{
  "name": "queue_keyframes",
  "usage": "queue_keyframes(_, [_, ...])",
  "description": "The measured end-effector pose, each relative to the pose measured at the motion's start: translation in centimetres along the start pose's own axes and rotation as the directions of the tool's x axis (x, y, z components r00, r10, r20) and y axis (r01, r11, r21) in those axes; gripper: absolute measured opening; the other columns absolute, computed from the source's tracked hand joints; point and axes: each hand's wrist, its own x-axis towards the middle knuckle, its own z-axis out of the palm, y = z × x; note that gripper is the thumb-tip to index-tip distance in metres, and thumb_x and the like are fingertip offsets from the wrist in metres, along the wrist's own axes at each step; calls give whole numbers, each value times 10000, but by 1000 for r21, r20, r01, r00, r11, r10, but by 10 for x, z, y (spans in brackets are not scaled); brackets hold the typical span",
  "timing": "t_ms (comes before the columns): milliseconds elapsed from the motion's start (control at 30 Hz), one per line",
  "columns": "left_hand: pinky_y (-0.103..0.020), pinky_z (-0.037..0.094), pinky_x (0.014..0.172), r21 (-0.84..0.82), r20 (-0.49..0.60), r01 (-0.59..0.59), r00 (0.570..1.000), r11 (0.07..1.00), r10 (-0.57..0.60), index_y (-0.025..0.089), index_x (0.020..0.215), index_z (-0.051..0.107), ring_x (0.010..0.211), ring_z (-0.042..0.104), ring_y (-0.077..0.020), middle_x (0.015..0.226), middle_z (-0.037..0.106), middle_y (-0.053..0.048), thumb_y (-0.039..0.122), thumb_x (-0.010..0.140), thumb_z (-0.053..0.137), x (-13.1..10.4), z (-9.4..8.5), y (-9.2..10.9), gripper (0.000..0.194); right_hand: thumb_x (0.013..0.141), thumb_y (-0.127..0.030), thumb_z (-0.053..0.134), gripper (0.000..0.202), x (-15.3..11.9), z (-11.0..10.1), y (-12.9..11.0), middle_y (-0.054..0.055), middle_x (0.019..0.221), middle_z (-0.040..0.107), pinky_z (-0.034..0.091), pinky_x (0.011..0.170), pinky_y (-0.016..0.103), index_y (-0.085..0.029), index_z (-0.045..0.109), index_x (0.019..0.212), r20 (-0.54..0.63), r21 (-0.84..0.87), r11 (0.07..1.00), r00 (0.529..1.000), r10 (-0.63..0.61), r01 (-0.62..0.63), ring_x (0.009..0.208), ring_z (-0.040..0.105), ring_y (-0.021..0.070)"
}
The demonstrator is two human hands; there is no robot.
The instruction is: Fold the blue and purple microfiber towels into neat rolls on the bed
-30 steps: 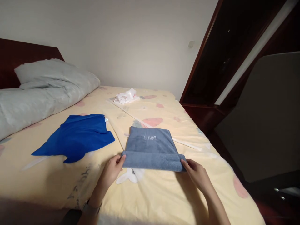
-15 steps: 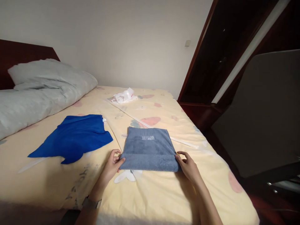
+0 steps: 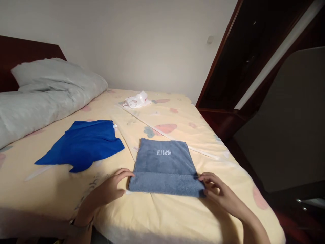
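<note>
A grey-blue towel (image 3: 165, 161) lies flat on the bed, its near edge folded over in a band. White "HAPPY LIFE" lettering reads upside down near its far side. At the towel's left edge is my left hand (image 3: 110, 188), its index fingertip touching the fold and its thumb held apart. My right hand (image 3: 220, 191) is by the right end of the fold, with fingers and thumb spread around the near corner. To the left lies a crumpled bright blue cloth (image 3: 83, 142) with a small white tag, apart from both hands.
The bed (image 3: 162, 217) has a pale yellow printed sheet. A grey quilt (image 3: 50, 91) is heaped at the left by the dark headboard (image 3: 30, 57). Farther back sits a crumpled white plastic bag (image 3: 137, 100). Dark wooden furniture (image 3: 228, 61) stands beyond the bed's right edge.
Both hands have loosened from the towel's fold: the left thumb has come off it, and the right fingers have spread. The camera view has shifted slightly.
</note>
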Motion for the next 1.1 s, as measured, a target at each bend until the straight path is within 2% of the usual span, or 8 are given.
queue_keyframes(133, [-370, 437, 1054, 73, -34, -38, 999, 997, 41, 251, 1195, 596, 1206, 537, -251, 1240, 593, -55, 75, 663, 540, 4, 7, 0, 563, 743, -256, 712, 525, -4, 4, 1, 69, 1393, 525, 443, 1078, 379, -290, 592, 1253, 111, 25, 997, 991, -74, 72, 1310, 493, 268])
queue_keyframes(300, [-366, 447, 1041, 17, -126, -60, 990, 998, 62, 234, 1124, 637, 1206, 557, -246, 1247, 595, -83, 175, 802, 554, 16, 13, -3, 338, 842, -339, 643, 438, 5, 7, 6, 55, 1189, 665, 539, 910, 369, -270, 581, 1270, 53, 109, 993, 998, 36, -42, 1058, 642, 244])
queue_keyframes(467, [-329, 530, 886, -179, -157, 139, 973, 974, -168, 228, 1203, 600, 1029, 662, -240, 1074, 698, -64, 417, 915, 515, 24, 16, -1, 355, 872, -496, 631, 463, 23, 11, 4, 85, 1100, 725, 545, 876, 377, -231, 603, 1251, -166, 175, 977, 975, 147, -118, 1022, 676, 278])
queue_keyframes(633, [-303, 494, 885, -123, -299, 243, 916, 962, -269, 236, 1271, 558, 1060, 667, -240, 1122, 708, -70, 536, 943, 450, 40, 31, -4, 457, 883, -573, 577, 496, 45, 21, 9, 88, 1041, 745, 551, 839, 382, -230, 629, 1238, -267, 153, 976, 945, 190, -153, 982, 697, 288])
queue_keyframes(767, [-259, 460, 743, -40, -341, 333, 882, 942, -326, 230, 998, 635, 896, 686, -222, 930, 729, -52, 583, 951, 406, 50, 38, -1, 424, 878, -592, 568, 583, 52, 25, 15, 75, 1048, 744, 540, 857, 376, -238, 572, 1342, -247, 104, 977, 947, 205, -184, 975, 699, 275])
queue_keyframes(867, [-251, 381, 609, 83, -371, 395, 864, 915, -340, 226, 732, 555, 695, 638, -199, 705, 665, -30, 588, 956, 370, 54, 39, 2, 464, 897, -589, 521, 589, 56, 28, 17, 79, 1053, 742, 525, 852, 361, -222, 566, 1356, -283, 52, 976, 934, 219, -213, 988, 695, 271])
queue_keyframes(967, [-249, 346, 594, 153, -401, 378, 868, 913, -292, 228, 684, 488, 637, 598, -180, 658, 626, -23, 514, 966, 359, 56, 37, 4, 422, 913, -554, 483, 564, 56, 30, 12, 85, 1009, 747, 503, 837, 350, -198, 582, 1339, -324, -28, 970, 920, 220, -242, 986, 688, 272])
queue_keyframes(1100, [-252, 340, 588, 152, -424, 408, 850, 900, -314, 231, 649, 433, 622, 588, -173, 622, 593, -15, 475, 955, 364, 55, 31, 10, 398, 921, -559, 461, 543, 49, 28, 2, 24, 769, 714, 471, 681, 314, -232, 573, 1340, -333, -67, 973, 924, 188, -221, 746, 671, 230])
